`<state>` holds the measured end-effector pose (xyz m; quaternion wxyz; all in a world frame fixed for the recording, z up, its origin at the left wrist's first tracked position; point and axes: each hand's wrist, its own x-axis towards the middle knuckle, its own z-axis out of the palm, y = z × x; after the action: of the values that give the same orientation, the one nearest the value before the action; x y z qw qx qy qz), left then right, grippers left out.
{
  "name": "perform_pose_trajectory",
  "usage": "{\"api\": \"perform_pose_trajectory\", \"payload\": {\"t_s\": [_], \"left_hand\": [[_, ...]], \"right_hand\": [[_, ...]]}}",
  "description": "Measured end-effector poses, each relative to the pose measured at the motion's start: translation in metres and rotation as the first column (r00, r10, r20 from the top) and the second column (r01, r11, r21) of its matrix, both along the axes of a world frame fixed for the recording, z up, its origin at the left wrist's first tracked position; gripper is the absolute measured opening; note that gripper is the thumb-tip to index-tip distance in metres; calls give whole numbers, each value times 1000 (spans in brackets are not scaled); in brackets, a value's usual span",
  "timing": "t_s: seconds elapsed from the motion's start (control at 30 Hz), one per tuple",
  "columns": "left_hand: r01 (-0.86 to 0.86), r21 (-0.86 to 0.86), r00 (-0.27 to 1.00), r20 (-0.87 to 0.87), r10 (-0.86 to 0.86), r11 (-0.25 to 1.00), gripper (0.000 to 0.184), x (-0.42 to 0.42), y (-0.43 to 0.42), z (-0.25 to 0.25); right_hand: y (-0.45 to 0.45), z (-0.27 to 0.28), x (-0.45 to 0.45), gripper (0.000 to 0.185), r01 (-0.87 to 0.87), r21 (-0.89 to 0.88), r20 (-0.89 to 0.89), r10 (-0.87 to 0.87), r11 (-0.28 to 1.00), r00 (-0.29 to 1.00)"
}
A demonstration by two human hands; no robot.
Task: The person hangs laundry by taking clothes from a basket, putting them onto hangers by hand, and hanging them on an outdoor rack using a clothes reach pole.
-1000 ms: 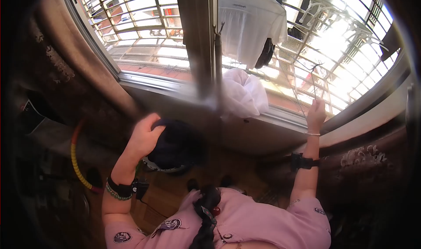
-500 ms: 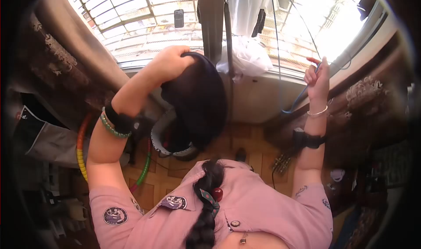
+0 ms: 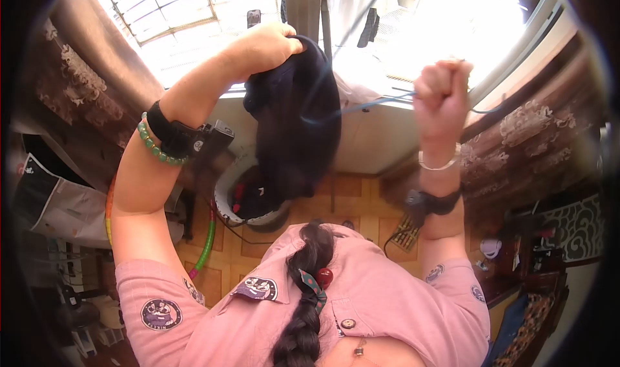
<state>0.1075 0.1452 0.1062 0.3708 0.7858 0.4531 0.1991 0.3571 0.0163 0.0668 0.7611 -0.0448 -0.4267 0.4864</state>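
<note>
My left hand (image 3: 274, 44) is closed on the top edge of a dark navy garment (image 3: 297, 121), which hangs down in front of the window wall. To the right, my right hand (image 3: 442, 92) is raised in a fist round a thin blue wire clothes hanger (image 3: 381, 101). One blurred end of the hanger crosses in front of the garment; whether they touch I cannot tell. Below the garment stands a white-rimmed bucket (image 3: 223, 205) with dark and red cloth (image 3: 248, 196) inside, partly hidden by the hanging fabric.
A bright barred window (image 3: 174, 18) lies ahead, with white cloth (image 3: 355, 89) at its sill. Lace-trimmed curtains (image 3: 529, 134) hang on both sides. A coloured hoop (image 3: 208, 241) stands at the left, and a cluttered shelf (image 3: 516, 263) at the right.
My left hand has lifted the garment higher, uncovering more of the bucket. My right hand has moved left and closed into a fist, and the hanger has swung left across the garment.
</note>
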Motion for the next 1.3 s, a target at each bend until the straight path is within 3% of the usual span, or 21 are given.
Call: {"api": "perform_pose_trajectory", "payload": {"t_s": [0.07, 0.17, 0.2, 0.27, 0.33, 0.37, 0.43, 0.47, 0.53, 0.6, 0.63, 0.73, 0.8, 0.87, 0.93, 1.0, 1.07, 1.1, 1.17, 1.27, 1.3], "left_hand": [[7, -1, 999, 37, -7, 1000, 28, 9, -14, 17], [-22, 29, 995, 100, 19, 999, 27, 13, -14, 39], [-56, 63, 991, 123, 48, 996, 26, 10, -12, 47], [-126, -21, 961, 247, 127, 992, 26, -4, 4, 57], [-198, -38, 950, 240, 202, 979, 26, -16, 13, 57], [-200, -38, 949, 240, 203, 979, 26, -18, 20, 49], [-237, 209, 964, 170, 204, 949, 23, -13, 28, 33], [-232, 207, 966, 167, 199, 950, 23, -8, 26, 28], [-93, 605, 990, -32, 141, 791, 21, 12, -1, 25], [-2, 470, 999, 37, -18, 883, 19, 33, -16, 12], [48, 160, 993, 96, -64, 986, 15, 44, -40, 20], [173, 34, 974, 141, -176, 984, 10, 64, -81, 5], [191, -18, 955, 234, -181, 982, 17, 69, -119, 3], [284, 365, 920, 157, -360, 886, 21, 65, -128, -17], [412, 327, 904, -31, -426, 850, 27, 52, -122, -2], [112, 733, 969, 68, -236, 671, 28, 43, -100, 5], [-125, 919, 985, 161, -66, 375, 26, 34, -74, 12], [-117, 921, 985, 156, -78, 372, 26, 29, -58, 10], [176, 760, 964, -5, -266, 626, 25, 17, -30, -2], [155, 646, 979, 0, -203, 748, 18, 10, -24, -12], [171, 649, 975, -4, -222, 741, 18, 8, -27, -10]], "right_hand": [[25, -22, -10, 38, -87, 153, 74, 77, 984, 994], [44, -63, -5, 33, 213, 8, 408, -198, 977, 891], [46, -64, 0, 30, 398, 167, 643, -406, 902, 650], [39, -64, 13, 30, 464, 261, 788, -465, 846, 403], [39, -59, 27, 28, 453, 246, 819, -434, 857, 375], [36, -53, 37, 28, 359, 109, 940, -214, 927, 267], [28, -24, 37, 29, 309, -86, 995, 68, 947, 67], [29, -19, 36, 29, 314, -89, 995, 71, 945, 69], [39, -12, 34, 28, 278, 7, 999, 7, 961, -48], [48, -10, 29, 28, 300, -41, 999, 48, 953, -15], [49, -4, 26, 28, 313, -32, 999, 38, 949, -15], [60, -5, 26, 21, 307, 5, 999, 9, 952, -42], [70, -18, 25, 14, 283, 181, 945, -246, 942, 214], [69, -11, 29, 11, 291, 301, 921, -356, 908, 160], [49, 17, 33, 15, 327, 247, 961, -274, 912, 40], [40, 34, 36, 17, 324, 217, 967, -248, 921, 56], [31, 45, 36, 19, 329, 184, 972, -220, 926, 76], [29, 51, 36, 20, 343, 177, 976, -210, 923, 63], [24, 65, 34, 18, 379, 141, 985, -169, 915, 42], [14, 75, 33, 16, 400, 380, 906, -422, 834, 17], [18, 79, 43, 15, 408, 337, 922, -385, 849, 40]]}}
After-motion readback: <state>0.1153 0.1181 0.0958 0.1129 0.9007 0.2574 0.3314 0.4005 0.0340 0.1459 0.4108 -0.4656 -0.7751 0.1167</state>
